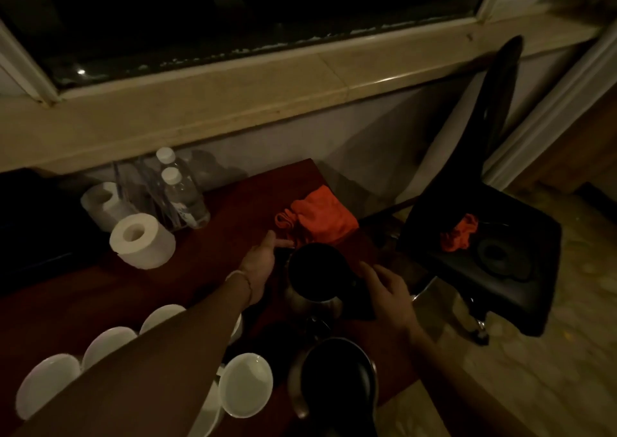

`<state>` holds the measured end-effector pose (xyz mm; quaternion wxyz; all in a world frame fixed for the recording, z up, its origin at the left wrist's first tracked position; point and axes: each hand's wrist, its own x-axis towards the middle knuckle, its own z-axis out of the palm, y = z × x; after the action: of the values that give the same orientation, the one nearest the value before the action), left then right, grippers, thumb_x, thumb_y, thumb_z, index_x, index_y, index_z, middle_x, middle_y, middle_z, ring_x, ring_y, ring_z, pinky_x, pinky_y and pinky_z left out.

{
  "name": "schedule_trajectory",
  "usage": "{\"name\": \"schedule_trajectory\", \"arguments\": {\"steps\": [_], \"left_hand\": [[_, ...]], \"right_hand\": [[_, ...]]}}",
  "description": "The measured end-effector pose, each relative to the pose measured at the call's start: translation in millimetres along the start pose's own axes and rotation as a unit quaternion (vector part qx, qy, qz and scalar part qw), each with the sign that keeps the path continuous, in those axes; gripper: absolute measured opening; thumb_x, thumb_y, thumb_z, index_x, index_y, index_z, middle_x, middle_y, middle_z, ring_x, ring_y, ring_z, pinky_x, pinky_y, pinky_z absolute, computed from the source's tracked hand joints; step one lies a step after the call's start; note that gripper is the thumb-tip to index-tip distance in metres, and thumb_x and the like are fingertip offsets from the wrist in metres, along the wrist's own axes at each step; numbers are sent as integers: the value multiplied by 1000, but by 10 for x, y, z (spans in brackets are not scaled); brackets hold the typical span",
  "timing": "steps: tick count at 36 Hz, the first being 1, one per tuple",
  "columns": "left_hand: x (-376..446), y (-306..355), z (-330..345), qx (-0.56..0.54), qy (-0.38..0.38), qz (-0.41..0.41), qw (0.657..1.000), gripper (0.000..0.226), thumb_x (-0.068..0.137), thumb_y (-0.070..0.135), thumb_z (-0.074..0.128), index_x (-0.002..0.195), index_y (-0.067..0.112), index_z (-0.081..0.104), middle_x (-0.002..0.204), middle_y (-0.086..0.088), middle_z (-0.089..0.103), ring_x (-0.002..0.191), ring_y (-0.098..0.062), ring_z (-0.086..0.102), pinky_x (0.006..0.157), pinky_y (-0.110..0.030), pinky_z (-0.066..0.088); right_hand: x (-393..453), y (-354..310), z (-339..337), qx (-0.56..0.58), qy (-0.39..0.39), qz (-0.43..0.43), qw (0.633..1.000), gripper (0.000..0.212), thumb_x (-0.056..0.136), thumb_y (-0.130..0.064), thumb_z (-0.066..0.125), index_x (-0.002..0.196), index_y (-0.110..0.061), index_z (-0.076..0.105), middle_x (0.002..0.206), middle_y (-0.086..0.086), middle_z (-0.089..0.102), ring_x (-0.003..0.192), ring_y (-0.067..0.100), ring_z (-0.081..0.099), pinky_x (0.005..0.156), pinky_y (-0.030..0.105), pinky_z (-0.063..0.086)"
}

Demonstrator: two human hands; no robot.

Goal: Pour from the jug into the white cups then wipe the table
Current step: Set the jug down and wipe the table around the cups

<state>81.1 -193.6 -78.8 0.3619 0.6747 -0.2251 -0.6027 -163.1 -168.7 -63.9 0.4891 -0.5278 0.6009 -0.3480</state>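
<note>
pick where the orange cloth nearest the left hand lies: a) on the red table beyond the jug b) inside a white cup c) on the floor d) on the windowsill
a: the orange cloth lies on the red table, just beyond the jug and the left hand.

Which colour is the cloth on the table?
Orange-red cloth, best seen in the head view.

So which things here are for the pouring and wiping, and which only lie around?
For the job: near jug, far jug, white cups, orange cloth, table.
Lying about: paper rolls, water bottles, chair.
</note>
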Motion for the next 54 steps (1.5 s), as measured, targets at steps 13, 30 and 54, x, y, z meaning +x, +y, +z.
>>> {"name": "schedule_trajectory", "arguments": {"steps": [13, 30, 54], "left_hand": [[-109, -147, 354, -254, 36, -88, 963, 89, 96, 78, 32, 146, 8, 54, 137, -22, 63, 128, -38, 60, 118, -53, 39], [-780, 965, -91, -223, 67, 57, 971, 80, 104, 69, 20, 138, 10, 62, 137, -11, 65, 126, -31, 61, 115, -47, 43], [-3283, 212, -4695, -191, 233, 253, 919, 60, 107, 59, 37, 103, 13, 75, 111, -10, 77, 109, -26, 71, 109, -46, 50]], "right_hand": [[-61, -11, 112, -15, 40, 30, 999, 65, 104, -32, 56, 44, -23, 33, 44, -6, 33, 44, 11, 32, 53, 34, 27], [-131, -1327, 287, 61, -6, -63, 996, 67, 96, -46, 55, 59, 6, 38, 59, 33, 34, 52, 27, 40, 50, 32, 38], [-2790, -2799, 4197, 80, -162, -106, 978, 49, 100, -40, 54, 55, -22, 60, 51, -3, 58, 47, 10, 54, 53, 31, 40]]}}
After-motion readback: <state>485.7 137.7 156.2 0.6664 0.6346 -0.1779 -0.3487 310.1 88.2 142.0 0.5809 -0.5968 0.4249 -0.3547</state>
